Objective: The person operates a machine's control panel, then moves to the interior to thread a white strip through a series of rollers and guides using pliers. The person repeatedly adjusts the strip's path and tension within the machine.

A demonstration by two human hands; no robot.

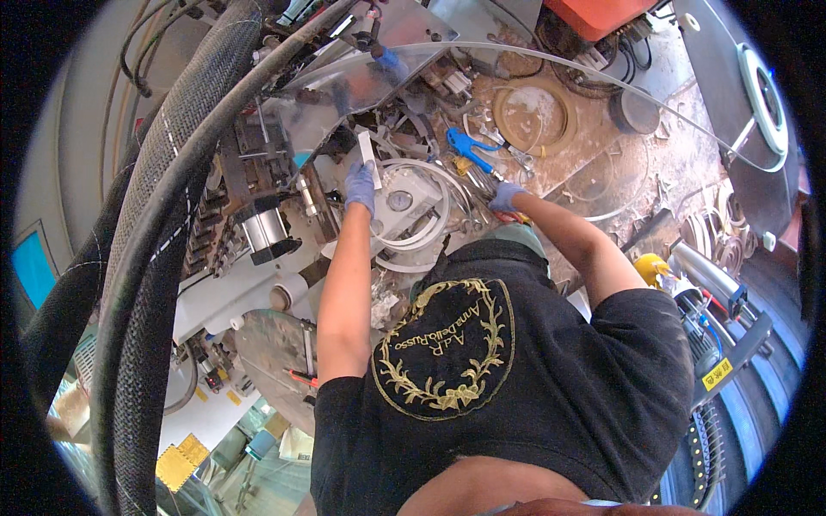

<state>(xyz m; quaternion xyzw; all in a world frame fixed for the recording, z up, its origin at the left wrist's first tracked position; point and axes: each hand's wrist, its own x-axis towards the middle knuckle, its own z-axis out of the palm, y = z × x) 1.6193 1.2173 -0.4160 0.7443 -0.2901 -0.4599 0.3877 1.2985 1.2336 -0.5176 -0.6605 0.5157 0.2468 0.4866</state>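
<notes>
My left hand [360,186], in a blue-purple glove, is closed around the lower end of a white flat strip or bar [368,153] that stands up from the fingers. Just right of it a round pressure gauge [399,201] sits on a pale metal block, with loops of white banding [419,244] around it. My right hand [507,198], gloved alike, is lowered to a pile of hand tools, beside the tip of a blue air blow gun [470,148]. Its fingers are mostly hidden, so a grip on anything cannot be made out.
Machine parts with a silver cylinder [267,230] stand at the left, behind thick black hoses [185,138]. A brown ring [535,116] lies on the dusty bench. Further right are white band coils [714,232] and a yellow-topped tool [651,268]. A clear curved sheet [594,73] spans the far side.
</notes>
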